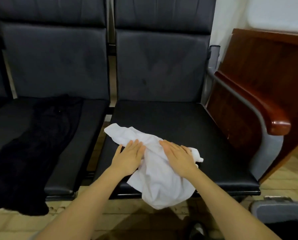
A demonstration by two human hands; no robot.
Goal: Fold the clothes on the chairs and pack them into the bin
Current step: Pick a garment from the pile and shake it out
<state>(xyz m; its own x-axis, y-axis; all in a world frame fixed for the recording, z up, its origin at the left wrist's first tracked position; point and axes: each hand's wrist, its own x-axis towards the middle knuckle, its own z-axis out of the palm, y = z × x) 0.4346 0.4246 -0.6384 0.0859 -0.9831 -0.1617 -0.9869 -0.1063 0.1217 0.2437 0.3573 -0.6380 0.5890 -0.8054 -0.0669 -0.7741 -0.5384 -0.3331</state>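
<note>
Both hands lie flat with fingers straight on the white cloth [155, 163], left hand [129, 156] on its left side, right hand [177, 155] on its right, holding nothing. It sits crumpled at the front edge of the right seat [196, 129], its lower end drooping over that edge. Looks thin, light and floppy, so I'd pinch two corners and shake it out. The black garment [41, 144] sprawls down the left seat [91, 118], looks heavier. Bin: can't pick one out for sure.
</note>
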